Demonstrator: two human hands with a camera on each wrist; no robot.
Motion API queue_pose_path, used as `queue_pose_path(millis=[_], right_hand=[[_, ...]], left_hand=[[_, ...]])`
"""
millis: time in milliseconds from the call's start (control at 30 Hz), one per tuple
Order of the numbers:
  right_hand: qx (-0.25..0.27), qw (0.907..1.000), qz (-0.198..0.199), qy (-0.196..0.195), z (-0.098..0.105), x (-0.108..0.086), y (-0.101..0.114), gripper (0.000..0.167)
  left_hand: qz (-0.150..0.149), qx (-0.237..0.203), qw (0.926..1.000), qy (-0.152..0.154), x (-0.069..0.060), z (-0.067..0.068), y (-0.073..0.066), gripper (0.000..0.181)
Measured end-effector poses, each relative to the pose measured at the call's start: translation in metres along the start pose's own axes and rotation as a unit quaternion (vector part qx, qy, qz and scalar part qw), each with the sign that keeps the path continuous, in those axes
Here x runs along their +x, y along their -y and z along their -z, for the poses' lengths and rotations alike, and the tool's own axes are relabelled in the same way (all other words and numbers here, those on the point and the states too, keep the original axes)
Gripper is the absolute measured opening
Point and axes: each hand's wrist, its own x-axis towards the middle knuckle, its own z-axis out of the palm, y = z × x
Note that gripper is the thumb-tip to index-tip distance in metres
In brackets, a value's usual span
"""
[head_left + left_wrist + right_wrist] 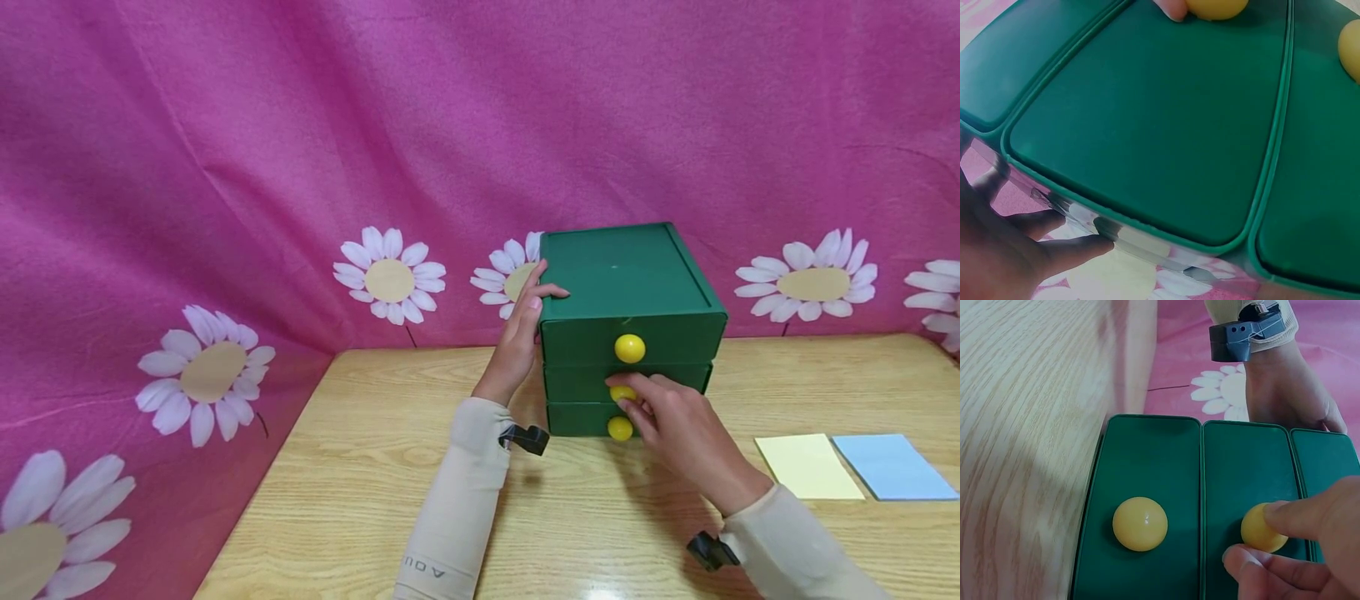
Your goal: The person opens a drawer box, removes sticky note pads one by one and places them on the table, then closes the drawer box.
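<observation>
A green three-drawer box (622, 271) with round yellow knobs stands on the table. My right hand (686, 425) pinches the middle drawer's knob (1257, 530) between thumb and fingers. All the drawer fronts look closed. Against the box's left side rests my left hand (516, 346), its fingers extended and one reaching over the top edge; the left wrist view shows these fingers (1079, 252) along the glossy side. The top knob (630, 348) and bottom knob (1140, 524) are untouched.
A yellow paper pad (810, 467) and a blue one (895, 467) lie side by side on the wooden table (360, 467), right of the box. Behind the table hangs a pink cloth (450, 125) with white flowers.
</observation>
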Motion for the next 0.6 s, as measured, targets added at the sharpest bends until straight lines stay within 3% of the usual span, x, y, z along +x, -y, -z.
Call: queue_pose_path(millis=[600], right_hand=[[0.015, 0.9984, -0.041, 0.036, 0.0044, 0.0015, 0.0020, 0.023]], left_hand=[[-0.001, 0.000, 1.0000, 0.002, 0.0007, 0.0009, 0.0003, 0.040]])
